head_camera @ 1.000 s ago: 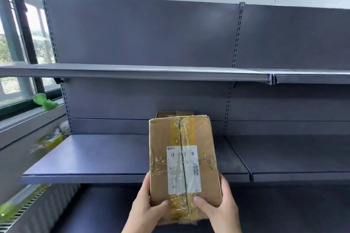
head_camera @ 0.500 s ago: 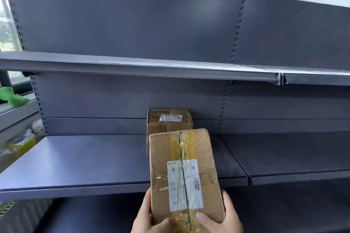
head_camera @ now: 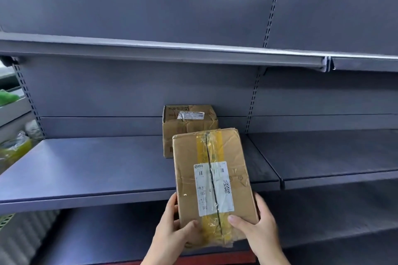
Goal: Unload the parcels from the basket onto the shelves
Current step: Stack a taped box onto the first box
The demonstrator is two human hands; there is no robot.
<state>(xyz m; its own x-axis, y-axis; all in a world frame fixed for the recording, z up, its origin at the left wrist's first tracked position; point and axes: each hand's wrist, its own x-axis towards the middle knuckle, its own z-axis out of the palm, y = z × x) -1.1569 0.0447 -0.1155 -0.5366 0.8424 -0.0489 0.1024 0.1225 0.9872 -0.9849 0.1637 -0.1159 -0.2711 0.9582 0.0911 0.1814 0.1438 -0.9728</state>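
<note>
I hold a brown cardboard parcel (head_camera: 213,180) with yellow tape and a white label, its far end over the front of the middle shelf (head_camera: 90,170). My left hand (head_camera: 172,228) grips its near left corner and my right hand (head_camera: 258,230) its near right corner. Behind it a second, dented cardboard parcel (head_camera: 188,123) stands on the same shelf against the back panel. The basket is out of view.
The grey shelving has an upper shelf (head_camera: 172,51) and a lower shelf (head_camera: 107,241). A neighbouring shelf bay (head_camera: 333,157) lies to the right. At the far left are a window sill with a green object (head_camera: 7,97) and plastic-wrapped items (head_camera: 15,146).
The view has shifted right and closer to the shelves. The held parcel has moved forward over the middle shelf's edge, and the parcel at the back has come fully into sight.
</note>
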